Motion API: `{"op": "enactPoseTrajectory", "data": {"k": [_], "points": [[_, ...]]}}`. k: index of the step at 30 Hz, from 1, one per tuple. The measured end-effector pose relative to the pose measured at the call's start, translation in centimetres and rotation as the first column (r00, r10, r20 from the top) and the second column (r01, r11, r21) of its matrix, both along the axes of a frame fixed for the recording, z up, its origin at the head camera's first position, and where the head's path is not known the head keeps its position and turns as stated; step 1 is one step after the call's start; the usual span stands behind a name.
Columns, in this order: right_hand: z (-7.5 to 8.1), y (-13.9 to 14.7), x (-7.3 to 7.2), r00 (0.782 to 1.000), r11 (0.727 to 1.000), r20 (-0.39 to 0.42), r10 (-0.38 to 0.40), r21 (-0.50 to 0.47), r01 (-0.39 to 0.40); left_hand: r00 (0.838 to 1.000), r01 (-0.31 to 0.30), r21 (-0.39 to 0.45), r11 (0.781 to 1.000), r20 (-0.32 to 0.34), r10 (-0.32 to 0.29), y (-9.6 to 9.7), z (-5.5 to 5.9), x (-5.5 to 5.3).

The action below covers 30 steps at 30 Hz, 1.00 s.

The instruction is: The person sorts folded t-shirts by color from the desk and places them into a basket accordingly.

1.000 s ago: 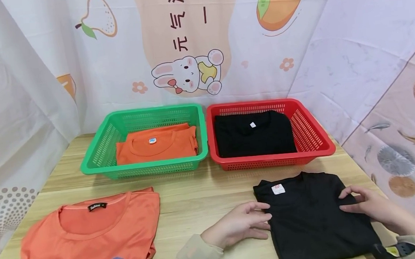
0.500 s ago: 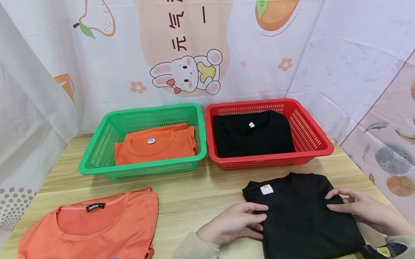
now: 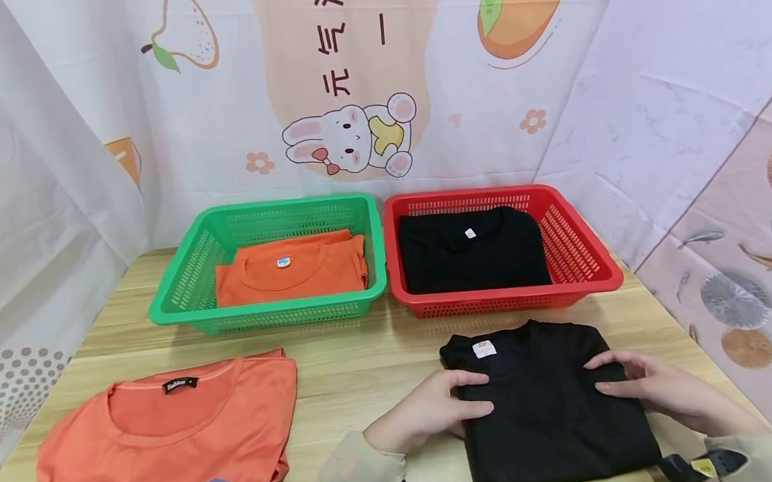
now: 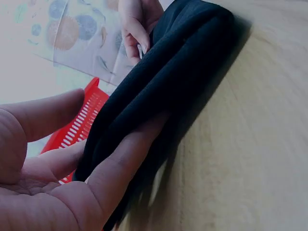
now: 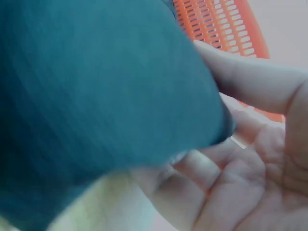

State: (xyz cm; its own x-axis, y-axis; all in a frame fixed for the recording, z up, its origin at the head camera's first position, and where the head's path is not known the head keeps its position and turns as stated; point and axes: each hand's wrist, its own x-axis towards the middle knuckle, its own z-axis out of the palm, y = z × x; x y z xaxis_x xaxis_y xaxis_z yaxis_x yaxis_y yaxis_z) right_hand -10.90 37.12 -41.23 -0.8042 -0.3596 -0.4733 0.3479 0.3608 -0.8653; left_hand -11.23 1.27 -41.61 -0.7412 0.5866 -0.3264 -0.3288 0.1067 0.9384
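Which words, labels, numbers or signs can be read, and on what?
"元气满", on the white backdrop cloth, top character clipped.
"一天", apparently; same cloth, top character clipped.
"Fashion", blurred, on the neck label of the front orange T-shirt; mark after it illegible.
Too small to read: tags on the front black T-shirt, rear black T-shirt and rear orange T-shirt; yellow wrist-strap label.

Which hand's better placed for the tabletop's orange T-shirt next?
Probably the left hand: it grips the black T-shirt by the edge nearest the orange T-shirt; the right hand grips the far edge. Neither is free.
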Motion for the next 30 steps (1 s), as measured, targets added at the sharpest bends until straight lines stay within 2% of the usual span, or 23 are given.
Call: {"op": "enactPoseTrajectory", "data": {"k": [3, 6, 10, 18, 25, 30], "points": [[0.0, -0.3, 0.1, 1.000, 0.999, -0.001, 0.000, 0.033, 0.000, 1.000, 0.009, -0.029, 1.000, -0.003, -0.009, 0.1, -0.1, 0.1], [0.0, -0.4, 0.2, 1.000, 0.999, -0.002, 0.012, 0.039, -0.012, 0.997, -0.001, -0.085, 0.996, -0.074, -0.005, 0.3, -0.1, 0.3], [0.0, -0.1, 0.0, 0.999, 0.999, -0.003, 0.039, 0.002, -0.039, 0.985, -0.036, -0.140, 0.990, -0.172, 0.011, 0.5, -0.1, 0.5], [0.7, 0.3, 0.3, 0.998, 0.998, -0.008, 0.067, -0.003, -0.067, 0.992, -0.009, -0.063, 0.998, -0.123, 0.001, 0.3, 0.5, 0.6], [1.5, 0.2, 0.4, 0.996, 0.995, -0.038, 0.084, -0.042, -0.086, 0.987, -0.010, -0.064, 0.998, -0.160, -0.001, -0.1, 1.5, 1.0], [2.2, 0.1, 0.6, 0.991, 0.995, -0.103, 0.084, -0.051, -0.090, 0.965, 0.002, -0.065, 0.998, -0.261, -0.019, -0.6, 2.5, 1.5]]}}
